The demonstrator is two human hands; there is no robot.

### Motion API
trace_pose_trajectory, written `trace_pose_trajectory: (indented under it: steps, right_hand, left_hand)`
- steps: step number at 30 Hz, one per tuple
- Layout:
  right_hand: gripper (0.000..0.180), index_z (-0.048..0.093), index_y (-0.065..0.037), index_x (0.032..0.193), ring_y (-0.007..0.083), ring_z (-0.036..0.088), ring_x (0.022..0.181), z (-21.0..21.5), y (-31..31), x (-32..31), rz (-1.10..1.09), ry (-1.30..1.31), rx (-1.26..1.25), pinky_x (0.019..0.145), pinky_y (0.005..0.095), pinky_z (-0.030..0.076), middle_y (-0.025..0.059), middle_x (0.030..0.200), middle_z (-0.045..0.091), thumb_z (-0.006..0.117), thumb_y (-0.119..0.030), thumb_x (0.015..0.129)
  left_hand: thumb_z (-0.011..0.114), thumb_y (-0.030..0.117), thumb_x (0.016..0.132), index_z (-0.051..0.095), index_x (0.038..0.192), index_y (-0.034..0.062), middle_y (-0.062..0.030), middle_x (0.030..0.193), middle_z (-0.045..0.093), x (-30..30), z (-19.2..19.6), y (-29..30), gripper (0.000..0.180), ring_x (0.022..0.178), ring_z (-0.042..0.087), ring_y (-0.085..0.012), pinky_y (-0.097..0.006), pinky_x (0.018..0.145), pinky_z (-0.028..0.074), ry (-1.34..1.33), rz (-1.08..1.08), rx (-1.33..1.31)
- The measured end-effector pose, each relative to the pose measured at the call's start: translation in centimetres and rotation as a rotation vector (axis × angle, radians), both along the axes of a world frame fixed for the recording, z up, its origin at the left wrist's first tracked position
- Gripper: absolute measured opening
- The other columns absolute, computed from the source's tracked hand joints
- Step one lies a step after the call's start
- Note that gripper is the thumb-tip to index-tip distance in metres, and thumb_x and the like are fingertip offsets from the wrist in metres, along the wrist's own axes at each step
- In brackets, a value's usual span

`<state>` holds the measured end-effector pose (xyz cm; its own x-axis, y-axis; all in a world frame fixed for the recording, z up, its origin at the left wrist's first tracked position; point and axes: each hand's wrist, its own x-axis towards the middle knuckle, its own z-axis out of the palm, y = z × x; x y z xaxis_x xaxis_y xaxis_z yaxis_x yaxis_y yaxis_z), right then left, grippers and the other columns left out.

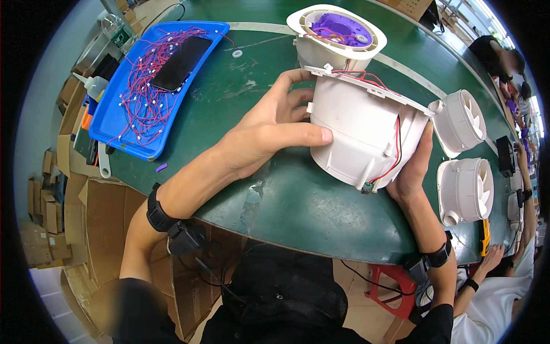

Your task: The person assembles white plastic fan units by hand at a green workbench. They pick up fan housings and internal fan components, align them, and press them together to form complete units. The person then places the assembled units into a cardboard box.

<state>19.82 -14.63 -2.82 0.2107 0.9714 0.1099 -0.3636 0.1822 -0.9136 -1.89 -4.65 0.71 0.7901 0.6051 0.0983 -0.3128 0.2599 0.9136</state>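
Between my two hands a white round plastic fan housing [355, 129] is held tilted above the green table. My left hand [269, 129] grips its left side, thumb on the wall and fingers behind. Against the lower right side, my right hand [411, 166] is closed around the housing, its fingers mostly hidden. Red and black wires [396, 155] run down the outer wall to a small green circuit board [367, 187] at the bottom. More red wire crosses the flange on top. Just behind stands a second white housing [321, 55] with a purple part [342, 30] inside.
A blue tray [154, 150] of red wires with white connectors and a black phone [182, 63] lies at the left. Two white fan housings [465, 192] stand at the right, near a yellow tool [485, 236]. A co-worker's hand [491, 258] is at far right. Cardboard boxes [109, 218] sit below left.
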Motion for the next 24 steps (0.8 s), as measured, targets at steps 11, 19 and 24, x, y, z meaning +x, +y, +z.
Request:
trace_pose_trajectory:
  steps: [11,19,24]
  right_hand:
    - [0.068,0.038,-0.005,0.139,0.0249,0.048,0.125,-0.18,-0.12,0.31,0.016,-0.025,0.025,0.106,0.0406,0.037,0.0135,0.137,0.047,0.028,-0.057,0.098]
    - [0.069,0.036,-0.005,0.141,0.0261,0.048,0.125,0.04,0.17,0.15,0.013,-0.031,0.009,0.106,0.0411,0.038,0.0143,0.139,0.046,0.027,-0.058,0.097]
    - [0.071,0.033,-0.005,0.142,0.0267,0.048,0.126,0.45,0.04,-0.02,-0.022,0.009,-0.002,0.106,0.0411,0.038,0.0149,0.139,0.045,0.028,-0.059,0.096]
  left_hand:
    - [0.078,0.016,0.071,0.016,0.141,-0.0026,-0.0238,0.134,0.037,0.15,0.19,-0.13,0.095,0.127,0.039,-0.0319,-0.041,0.108,0.031,0.011,0.013,0.014]
    - [0.074,0.023,0.077,0.018,0.141,-0.0015,-0.0228,0.133,0.039,-0.01,-0.02,-0.07,0.088,0.123,0.044,-0.0288,-0.04,0.105,0.033,0.046,0.028,0.036]
    - [0.064,0.025,0.083,0.022,0.14,0.0014,-0.0206,0.134,0.041,0.15,0.14,0.03,0.075,0.121,0.045,-0.0259,-0.04,0.102,0.035,0.072,0.038,0.057]
